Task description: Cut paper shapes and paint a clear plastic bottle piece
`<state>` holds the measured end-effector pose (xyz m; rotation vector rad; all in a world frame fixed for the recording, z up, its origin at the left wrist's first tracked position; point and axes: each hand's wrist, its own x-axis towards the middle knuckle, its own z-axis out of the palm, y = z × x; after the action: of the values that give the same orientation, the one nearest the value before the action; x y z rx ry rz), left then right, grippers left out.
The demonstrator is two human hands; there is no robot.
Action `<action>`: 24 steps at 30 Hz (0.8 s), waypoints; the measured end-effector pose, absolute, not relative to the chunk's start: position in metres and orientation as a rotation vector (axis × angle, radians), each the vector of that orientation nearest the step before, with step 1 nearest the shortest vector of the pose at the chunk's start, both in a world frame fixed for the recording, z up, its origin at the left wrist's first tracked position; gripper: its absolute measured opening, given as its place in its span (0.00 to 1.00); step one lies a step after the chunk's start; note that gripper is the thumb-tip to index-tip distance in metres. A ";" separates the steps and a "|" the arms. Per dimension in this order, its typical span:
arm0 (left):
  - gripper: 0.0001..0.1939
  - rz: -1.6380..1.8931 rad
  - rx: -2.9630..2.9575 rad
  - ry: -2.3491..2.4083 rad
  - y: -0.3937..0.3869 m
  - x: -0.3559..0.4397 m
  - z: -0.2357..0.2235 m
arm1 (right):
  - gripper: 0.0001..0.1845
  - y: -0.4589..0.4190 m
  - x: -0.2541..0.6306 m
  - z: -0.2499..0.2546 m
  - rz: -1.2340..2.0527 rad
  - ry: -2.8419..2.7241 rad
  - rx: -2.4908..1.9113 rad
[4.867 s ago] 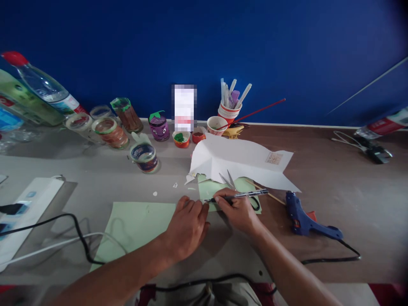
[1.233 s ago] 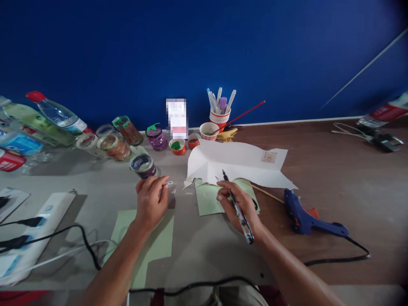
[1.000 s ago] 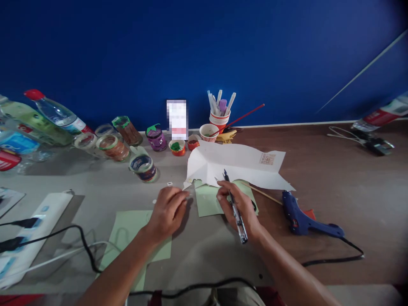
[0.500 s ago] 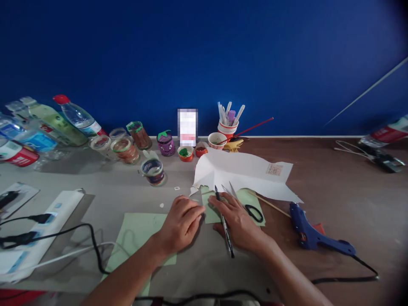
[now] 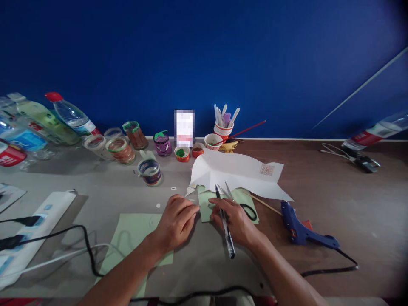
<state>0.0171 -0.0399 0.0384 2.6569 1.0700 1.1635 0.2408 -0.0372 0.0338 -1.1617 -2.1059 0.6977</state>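
Observation:
My left hand (image 5: 179, 221) rests on the grey tabletop with its fingers curled in and pressed together; whatever may be inside them is hidden. A black-and-clear pen (image 5: 227, 236) lies tucked through the fingers of my right hand (image 5: 236, 219), its tip pointing away from me. Under and beside that hand is a small piece of green paper (image 5: 204, 208). Scissors with black handles (image 5: 248, 211) lie on it, blades partly behind the fingers. A larger green sheet (image 5: 127, 231) sits below my left forearm. Beyond the hands spreads a torn, creased white paper (image 5: 234, 170).
At right lie a blue glue gun (image 5: 306, 229) and a wooden stick (image 5: 263, 202). Behind stand a tape roll (image 5: 149, 172), a purple painted jar (image 5: 162, 144), paint cups (image 5: 182, 154) and a cup of utensils (image 5: 223, 127). Bottles (image 5: 73, 114) and a power strip (image 5: 41, 229) are at left.
My right hand has lifted slightly and its fingers have bent inward, the pen still among them. My left hand looks much the same. The whole view has shifted a little to the right.

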 end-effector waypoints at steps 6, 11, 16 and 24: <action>0.13 1.158 2.648 1.069 -0.038 0.016 0.036 | 0.16 -0.036 0.240 0.028 0.605 -1.974 -1.197; 0.13 1.200 2.618 1.110 -0.034 0.012 0.034 | 0.17 -0.032 0.243 0.021 0.544 -1.884 -1.292; 0.12 1.331 2.561 1.186 -0.028 0.007 0.030 | 0.17 -0.030 0.247 0.021 0.473 -1.899 -1.299; 0.12 1.398 2.469 1.277 -0.024 0.001 0.030 | 0.23 -0.033 0.232 0.033 0.325 -2.220 -1.129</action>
<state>0.0005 -0.0237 0.0301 2.4686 1.2774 1.3982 0.2316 -0.0331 0.0334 -1.1292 -2.2203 0.3250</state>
